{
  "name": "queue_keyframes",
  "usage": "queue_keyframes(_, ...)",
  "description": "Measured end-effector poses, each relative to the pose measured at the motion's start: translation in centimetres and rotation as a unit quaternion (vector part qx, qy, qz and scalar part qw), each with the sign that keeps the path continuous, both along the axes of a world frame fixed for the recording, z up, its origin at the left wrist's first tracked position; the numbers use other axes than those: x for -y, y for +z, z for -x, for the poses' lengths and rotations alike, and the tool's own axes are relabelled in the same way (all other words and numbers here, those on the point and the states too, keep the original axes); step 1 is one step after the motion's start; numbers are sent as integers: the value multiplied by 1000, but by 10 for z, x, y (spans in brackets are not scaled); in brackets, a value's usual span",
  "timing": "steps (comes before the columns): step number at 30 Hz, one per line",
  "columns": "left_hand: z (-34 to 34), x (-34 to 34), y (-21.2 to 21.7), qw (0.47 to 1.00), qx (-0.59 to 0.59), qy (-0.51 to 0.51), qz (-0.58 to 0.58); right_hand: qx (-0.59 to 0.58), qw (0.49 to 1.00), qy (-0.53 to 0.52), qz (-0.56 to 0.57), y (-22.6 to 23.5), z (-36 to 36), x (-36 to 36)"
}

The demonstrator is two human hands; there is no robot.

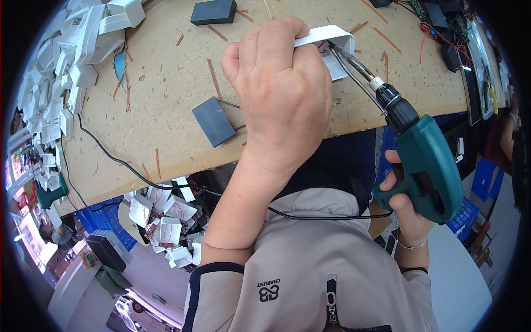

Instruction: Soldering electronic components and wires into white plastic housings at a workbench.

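Note:
My left hand (pixel 282 94) is closed round the edge of a white plastic housing (pixel 342 37), holding it over the table with its open side toward the right. A green pistol-shaped soldering gun (pixel 428 160) is gripped in my right hand (pixel 408 207). Its thin tip and the metal tube beside it reach into the housing's opening; whether the tip touches anything inside, I cannot tell. Next to my left wrist lies a dark grey rectangular block (pixel 214 123), with thin dark leads running from it under the hand.
Another dark block (pixel 214 11) lies at the far edge among scattered copper-coloured strips (pixel 214 78). White housings (pixel 83 44) are heaped on the left. A black cable (pixel 113 157) crosses the near edge toward me. More wired white parts (pixel 168 218) fill a container below. Electronics (pixel 442 33) sit far right.

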State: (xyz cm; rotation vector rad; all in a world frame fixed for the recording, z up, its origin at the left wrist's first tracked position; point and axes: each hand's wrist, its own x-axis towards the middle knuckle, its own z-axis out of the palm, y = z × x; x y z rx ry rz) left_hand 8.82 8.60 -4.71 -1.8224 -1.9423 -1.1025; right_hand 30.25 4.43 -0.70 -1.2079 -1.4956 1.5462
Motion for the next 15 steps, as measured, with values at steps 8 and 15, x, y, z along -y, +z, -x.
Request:
queue_keyframes(8, -1, 0, 1, 1000, 5, -4, -1, 18, 1000, -10, 24, 0, 0, -1)
queue_keyframes(15, -1, 0, 0, 1000, 0, -2, -4, 47, 998, -31, 29, 2, 2, 6)
